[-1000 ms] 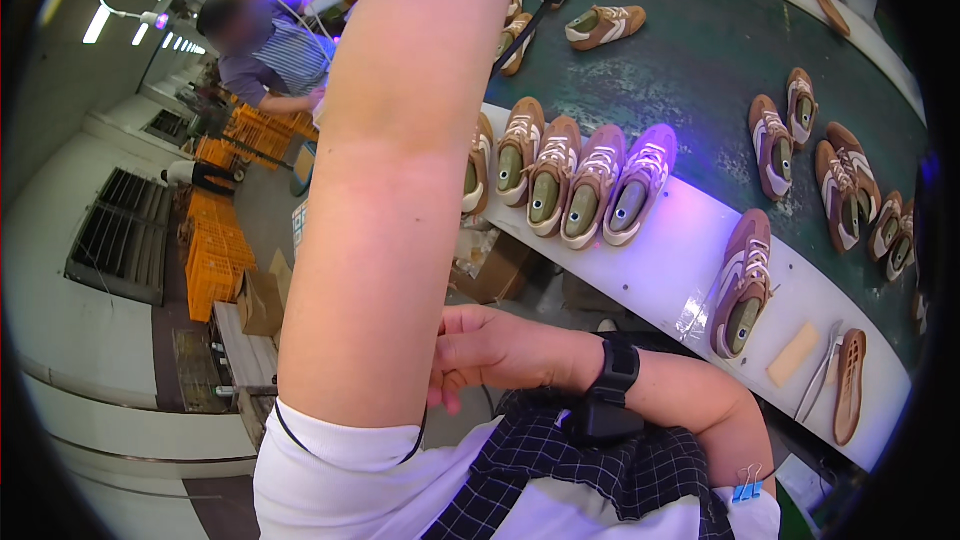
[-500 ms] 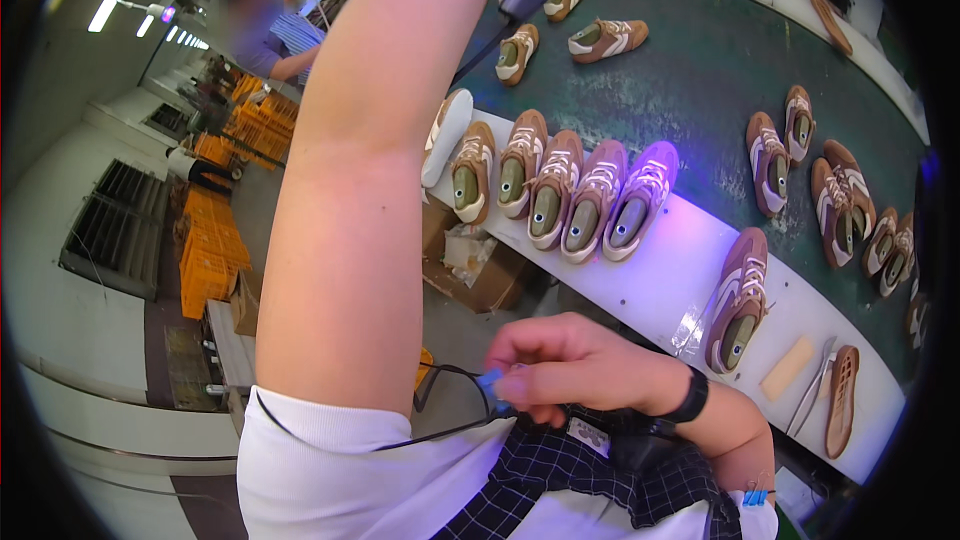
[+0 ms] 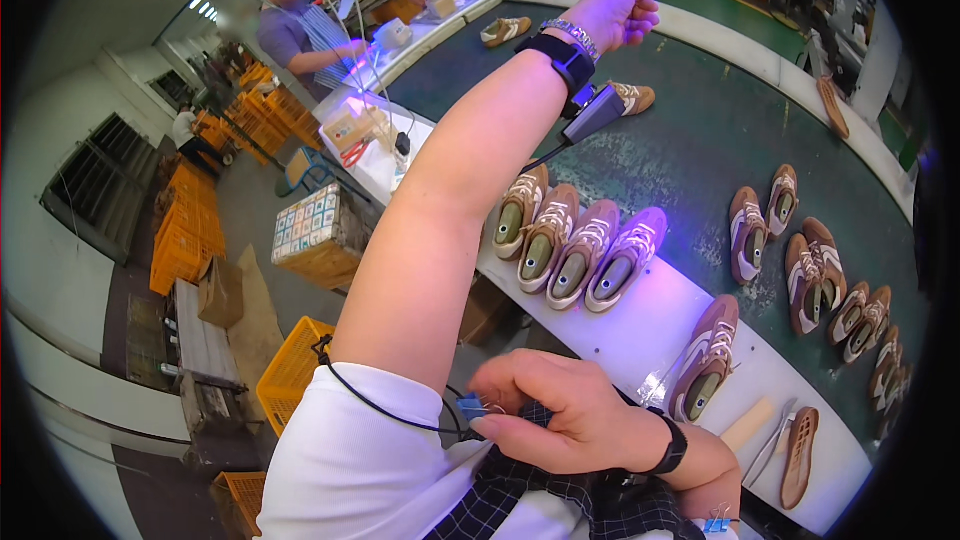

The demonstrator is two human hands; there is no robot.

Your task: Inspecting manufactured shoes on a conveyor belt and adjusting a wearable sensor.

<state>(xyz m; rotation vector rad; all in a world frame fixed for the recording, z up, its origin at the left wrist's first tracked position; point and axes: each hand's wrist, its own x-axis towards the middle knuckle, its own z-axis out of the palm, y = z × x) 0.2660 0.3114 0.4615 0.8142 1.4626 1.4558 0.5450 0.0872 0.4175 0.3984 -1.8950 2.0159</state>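
My left arm is stretched out across the work surface, its hand (image 3: 622, 15) above the green belt with fingers curled and nothing visible in them. A metal bracelet (image 3: 570, 33) and a black strapped device (image 3: 570, 65) circle that wrist, with a grey box (image 3: 595, 115) attached. In front of my body, my right hand (image 3: 560, 410) pinches a blue binder clip (image 3: 470, 406) beside my white left sleeve (image 3: 370, 440). A black cord (image 3: 385, 412) loops around the sleeve toward the clip. Another blue binder clip (image 3: 717, 525) sits at my right sleeve.
Brown-and-white sneakers (image 3: 590, 245) line the white ledge (image 3: 600, 350); several more stand on the green belt (image 3: 690, 130). Tweezers (image 3: 768, 450) and a brown sole (image 3: 798, 460) lie at right. An orange crate (image 3: 290, 370) stands beneath my left arm. A co-worker (image 3: 300, 25) works at far left.
My left arm has swung lower and to the right, bringing its hand into view. My right hand has shifted slightly left, still pinching the binder clip. The view has shifted, showing more of the co-workers.
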